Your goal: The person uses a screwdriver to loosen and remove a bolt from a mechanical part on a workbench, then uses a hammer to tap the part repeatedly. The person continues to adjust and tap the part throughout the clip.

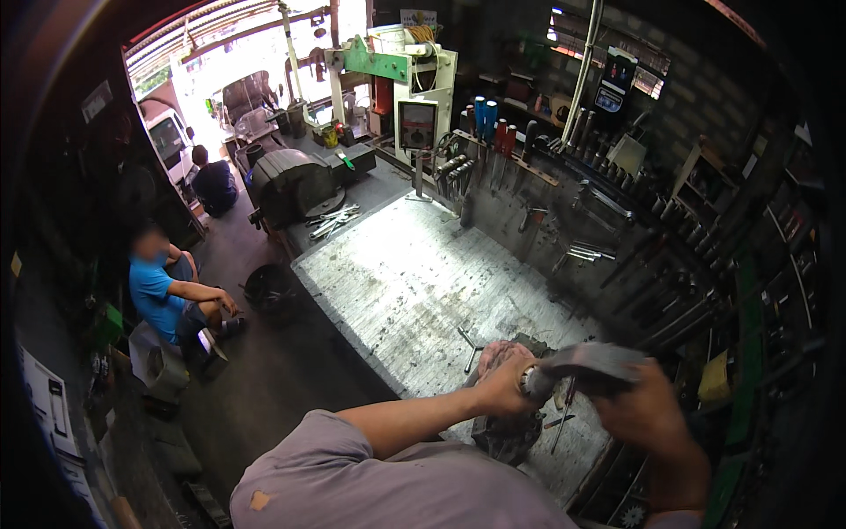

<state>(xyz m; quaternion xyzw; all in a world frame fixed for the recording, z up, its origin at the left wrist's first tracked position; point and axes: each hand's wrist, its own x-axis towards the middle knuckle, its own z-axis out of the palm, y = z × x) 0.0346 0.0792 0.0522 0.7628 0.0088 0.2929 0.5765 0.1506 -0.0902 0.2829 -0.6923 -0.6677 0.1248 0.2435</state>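
Over the near right end of the metal-topped bench (379, 291), my left hand (508, 388) is closed around the round, ridged end of a dark metal part (595, 366). My right hand (643, 407) grips the wide end of the same part from the right. This part is blurred and its exact kind does not show. Below my left hand sits a dark, greasy metal housing (507, 438), partly covered by my arm. A pinkish rag (504, 354) lies just beyond that hand. Next to the rag is a T-shaped wrench (470, 349). A thin screwdriver (561, 421) rests between my hands.
A tool rack with screwdrivers (489, 119) and sockets runs along the bench's right side. Several wrenches (333, 219) lie at the far end near a large dark machine (295, 185). A person in a blue shirt (159, 291) sits at left; another (214, 183) is near the doorway.
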